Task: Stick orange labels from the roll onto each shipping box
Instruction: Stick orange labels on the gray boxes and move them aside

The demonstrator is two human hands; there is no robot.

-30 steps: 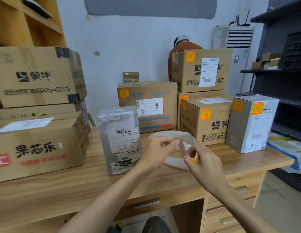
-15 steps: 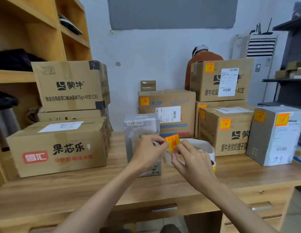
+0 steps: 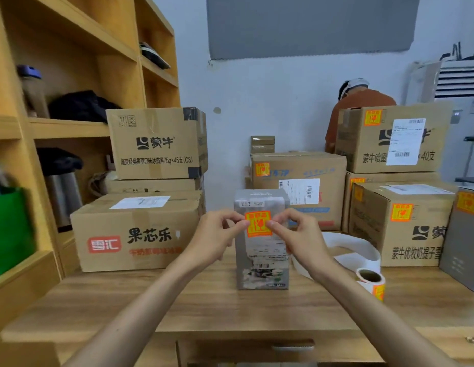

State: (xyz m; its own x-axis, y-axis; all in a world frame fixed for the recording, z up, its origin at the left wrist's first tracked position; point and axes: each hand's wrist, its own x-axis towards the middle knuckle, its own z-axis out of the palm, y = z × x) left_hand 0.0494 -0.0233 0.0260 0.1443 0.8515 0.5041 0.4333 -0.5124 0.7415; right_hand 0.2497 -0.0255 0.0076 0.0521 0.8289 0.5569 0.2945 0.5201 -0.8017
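Now the orange label (image 3: 258,223) is fully off the roll (image 3: 369,280), which a second ago was still between the hands and lies by itself on the surface (image 3: 204,300) to the right, its white backing strip (image 3: 355,247) trailing behind it. The label has come up from mid-air to the upper front of the grey box (image 3: 261,260). The left hand (image 3: 214,234) has a pinching grip on its left edge and the right hand (image 3: 299,234) on its right edge. Whether it touches the face yet cannot be told. Pressing down looks like the next step.

The label sits just below the box's top edge and above the printed slip. Bare surface lies in front, and the unlabelled carton (image 3: 135,231) stands clear at left.
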